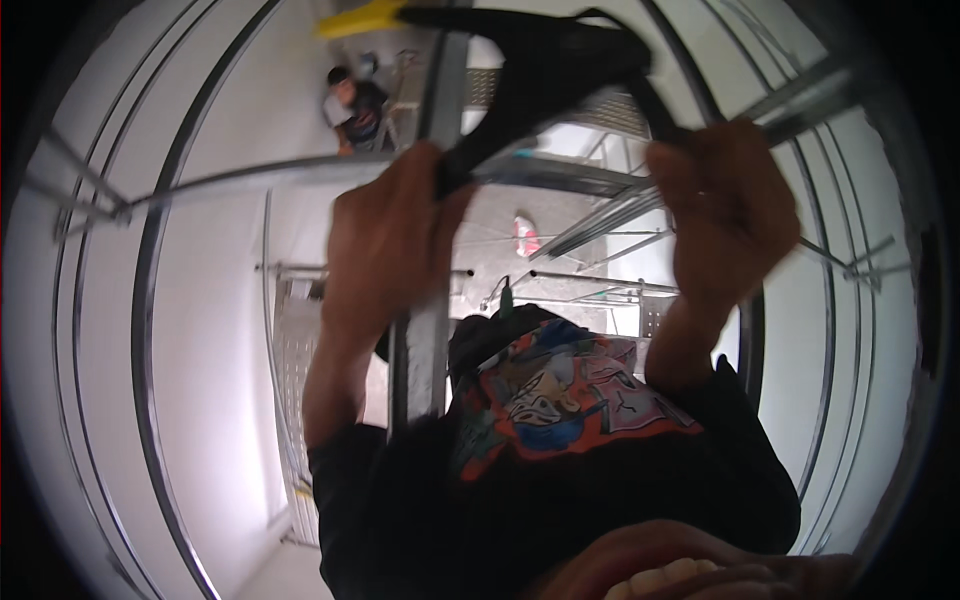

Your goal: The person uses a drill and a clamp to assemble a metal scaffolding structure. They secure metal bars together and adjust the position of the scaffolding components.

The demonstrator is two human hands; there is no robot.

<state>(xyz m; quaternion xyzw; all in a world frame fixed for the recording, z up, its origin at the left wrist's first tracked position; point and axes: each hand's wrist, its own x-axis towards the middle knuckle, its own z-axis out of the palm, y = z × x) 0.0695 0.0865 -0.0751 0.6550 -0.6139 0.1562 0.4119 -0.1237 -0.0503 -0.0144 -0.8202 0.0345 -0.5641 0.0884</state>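
Overhead, both my hands grip a black stud crimper with a blurred yellow end, its two handles spread apart. My left hand is closed round one handle beside an upright metal stud. Round the other handle, farther right, my right hand is closed too. The crimper's yellow end points left, above the crossing metal profile. Whether its jaws touch any metal cannot be made out.
Metal channels run along both sides. Crossing profiles span the middle. Scaffold platforms with perforated decks stand below. Another person is on the floor at far left, and a red-and-white object lies there.
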